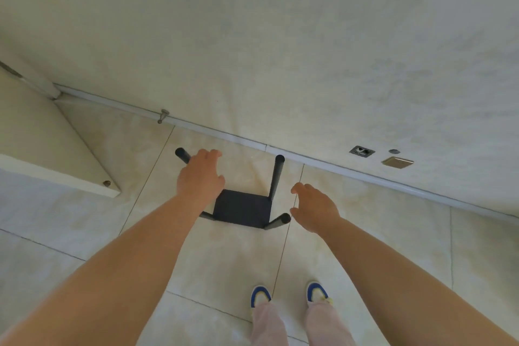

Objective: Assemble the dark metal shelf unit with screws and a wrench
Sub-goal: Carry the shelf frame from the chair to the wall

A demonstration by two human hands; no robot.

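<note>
The left hand point(200, 177) hangs over the shelf unit point(241, 208) with fingers loosely spread beside the far-left post point(183, 155), gripping nothing, while the right hand point(316, 206) hovers open just beside the near-right post point(278, 221), likely poised to steady or lift the piece by its posts. The dark unit stands on the tiled floor point(224, 261) near the wall's baseboard point(337, 167), posts pointing upward from its flat panel. The left forearm hides the near-left post, no screws or wrench show anywhere, and whether either hand touches metal is unclear.
</note>
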